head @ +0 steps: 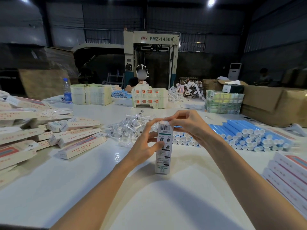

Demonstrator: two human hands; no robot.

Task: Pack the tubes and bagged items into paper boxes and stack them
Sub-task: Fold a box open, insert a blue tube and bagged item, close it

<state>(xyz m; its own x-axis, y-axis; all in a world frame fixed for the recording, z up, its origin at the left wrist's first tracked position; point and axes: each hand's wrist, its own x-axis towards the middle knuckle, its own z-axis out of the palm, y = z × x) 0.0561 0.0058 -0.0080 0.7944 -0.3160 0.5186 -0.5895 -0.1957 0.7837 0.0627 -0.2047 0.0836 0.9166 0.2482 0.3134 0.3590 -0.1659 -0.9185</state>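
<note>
Holds the upright paper box (pixel 163 161) at frame centre in the left grip (pixel 144 145), fingers curled round its side. Pinches at the box top with the right grip (pixel 189 125); flap or bag under those fingertips, hard to tell. Rests the box base on the white worktop (pixel 149 205). Behind, half hidden by the hands: bagged items (pixel 129 125). Right: blue tubes (pixel 245 131). Left: piled boxes (pixel 78 131), cut off by the frame edge.

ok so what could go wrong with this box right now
The paper box stands on end, gripped mid-height by the left hand while the right hand pinches at its top; it could tip, or the top could crease. A knock might roll the blue tubes stacked beside it.
</note>
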